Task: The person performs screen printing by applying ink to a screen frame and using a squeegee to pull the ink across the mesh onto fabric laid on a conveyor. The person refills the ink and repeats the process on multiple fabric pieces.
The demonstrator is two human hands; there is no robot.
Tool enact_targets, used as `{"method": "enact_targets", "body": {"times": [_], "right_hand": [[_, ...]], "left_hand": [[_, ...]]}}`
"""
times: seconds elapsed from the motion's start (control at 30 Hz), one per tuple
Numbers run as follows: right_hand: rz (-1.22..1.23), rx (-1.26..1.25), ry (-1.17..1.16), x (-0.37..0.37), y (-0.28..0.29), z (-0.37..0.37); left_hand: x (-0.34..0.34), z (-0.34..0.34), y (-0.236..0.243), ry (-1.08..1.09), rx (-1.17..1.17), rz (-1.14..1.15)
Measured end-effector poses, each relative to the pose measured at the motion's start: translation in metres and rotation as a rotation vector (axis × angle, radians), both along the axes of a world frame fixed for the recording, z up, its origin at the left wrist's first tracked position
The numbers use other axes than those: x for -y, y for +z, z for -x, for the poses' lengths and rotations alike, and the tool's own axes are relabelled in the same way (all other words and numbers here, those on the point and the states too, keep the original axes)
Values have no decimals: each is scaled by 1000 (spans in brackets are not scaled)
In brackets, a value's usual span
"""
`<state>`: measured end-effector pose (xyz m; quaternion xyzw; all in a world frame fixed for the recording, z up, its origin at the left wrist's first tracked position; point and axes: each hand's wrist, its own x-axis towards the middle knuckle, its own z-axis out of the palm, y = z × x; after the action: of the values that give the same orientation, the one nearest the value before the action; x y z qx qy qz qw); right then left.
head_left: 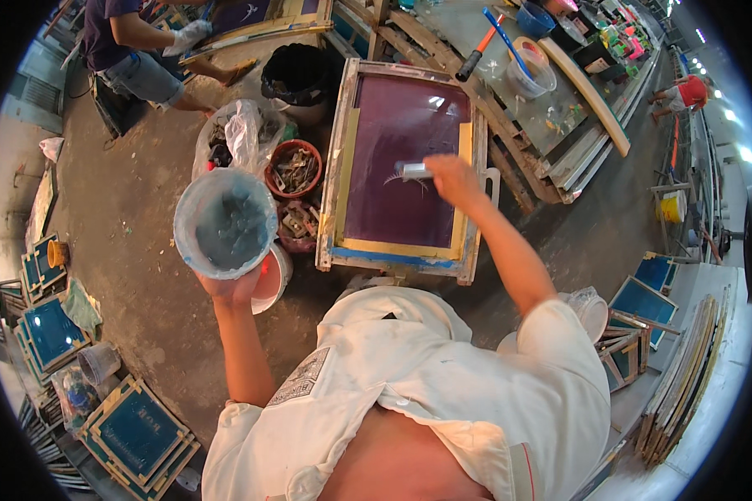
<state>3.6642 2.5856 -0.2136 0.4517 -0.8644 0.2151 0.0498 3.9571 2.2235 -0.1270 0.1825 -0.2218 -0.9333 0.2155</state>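
A pale tool (pixel 414 170) is clasped in a closed right hand (pixel 453 181) over the purple framed screen (pixel 405 213). Left of the screen, a bucket (pixel 226 269) is held by the left hand (pixel 230 285), finger spread hidden. Work is judged unfinished: a pale motif (pixel 392 178) is seen, paste (pixel 227 227) is left.

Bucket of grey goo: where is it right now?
In the head view, the bucket is left of centre, held in the left hand, with the purple framed screen to its right.
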Motion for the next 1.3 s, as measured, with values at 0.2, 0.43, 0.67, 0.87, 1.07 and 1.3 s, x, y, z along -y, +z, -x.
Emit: {"method": "enact_targets", "body": {"times": [0.2,0.43,0.67,0.87,1.07,1.3], "right_hand": [[-108,-44,-200,18,-22,88],[-175,-87,-168,9,-41,11],[-140,60,-79,-22,-34,-166],[-232,306,-99,-19,-10,-160],[-432,645,-46,11,-21,-94],[-372,957,119,33,-33,-35]], "left_hand": [[0,-20,8,26,25,-38],[-8,-17,10,1,62,-65],[-13,-10,-6,-37,106,-34],[-8,-8,1,-59,102,-17],[-4,-12,5,-74,74,-7],[-11,-19,4,-42,79,-78]]}}
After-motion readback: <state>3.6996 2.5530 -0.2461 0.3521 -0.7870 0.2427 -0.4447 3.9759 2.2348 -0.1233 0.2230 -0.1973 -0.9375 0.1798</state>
